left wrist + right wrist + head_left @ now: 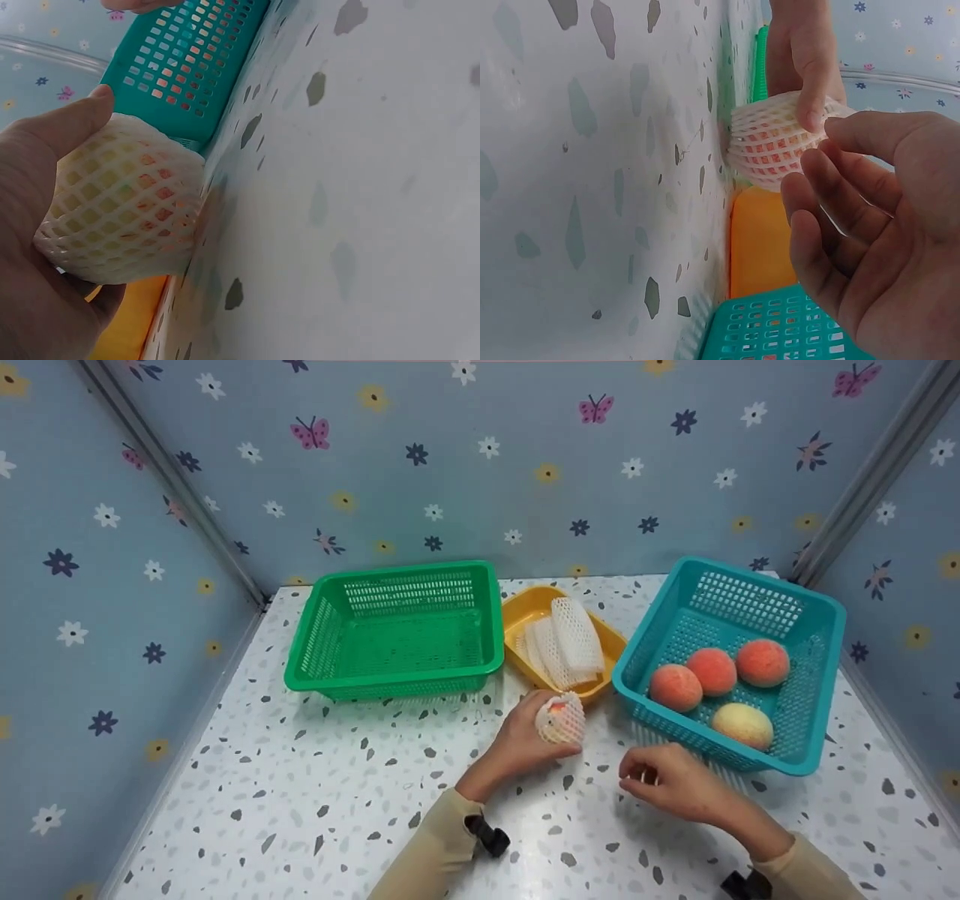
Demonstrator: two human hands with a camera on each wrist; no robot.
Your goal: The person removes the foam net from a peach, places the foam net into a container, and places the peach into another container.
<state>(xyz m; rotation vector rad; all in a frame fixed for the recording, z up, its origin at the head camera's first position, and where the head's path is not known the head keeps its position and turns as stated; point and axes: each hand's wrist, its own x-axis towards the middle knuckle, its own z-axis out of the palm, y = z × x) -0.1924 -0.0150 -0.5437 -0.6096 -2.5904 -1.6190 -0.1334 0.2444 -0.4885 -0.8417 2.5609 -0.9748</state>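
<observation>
My left hand (521, 739) grips a peach in a white foam net (562, 721) just in front of the yellow tray. In the left wrist view the thumb lies along one side of the netted peach (124, 202), and the other fingers curl beneath it. Red and yellow skin shows through the mesh. My right hand (679, 784) is held to the right of it, before the teal basket, apart from the peach. Its fingers are loosely bent with nothing between them, as the right wrist view shows of the same hand (877, 225).
Several bare peaches (714, 671) lie in the teal basket (829, 690) at the right. Spare white foam nets (576, 637) fill the small yellow tray (517, 607) at the back middle. A green basket (394, 679) stands left of it, on the speckled table (300, 810).
</observation>
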